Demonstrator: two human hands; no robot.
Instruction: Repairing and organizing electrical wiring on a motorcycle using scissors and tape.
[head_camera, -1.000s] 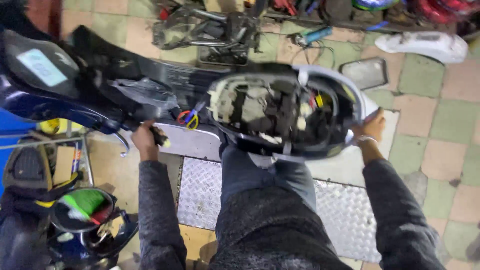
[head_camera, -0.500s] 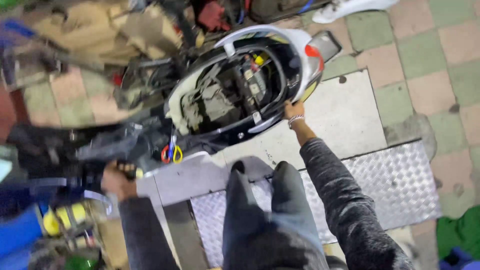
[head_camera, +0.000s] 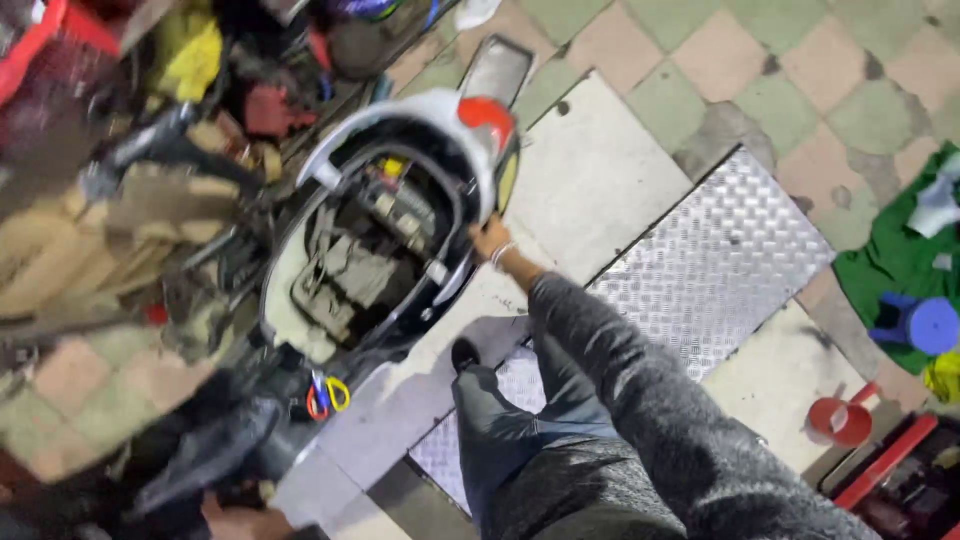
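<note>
A scooter (head_camera: 400, 230) with its seat off stands in front of me, its open body showing wiring and engine parts. The white rear panel carries a red tail light (head_camera: 487, 115). My right hand (head_camera: 489, 238) grips the scooter's rear edge just below the tail light, its grey sleeve stretched toward it. My left hand (head_camera: 240, 521) shows only at the bottom edge, by the dark front part of the scooter; what it holds is hidden. Red and yellow loops (head_camera: 327, 396) hang near the scooter's middle. My knee in dark trousers is next to the scooter.
The scooter stands on a metal lift platform with a checker-plate section (head_camera: 700, 270). A red funnel (head_camera: 842, 418), a blue stool (head_camera: 925, 325) on a green cloth and a red toolbox edge lie at the right. Blurred parts and cardboard crowd the left and top.
The view has swung and tilted, so the scooter now points up and to the right. My right hand stays on the rear edge. My left hand has dropped to the bottom edge of view.
</note>
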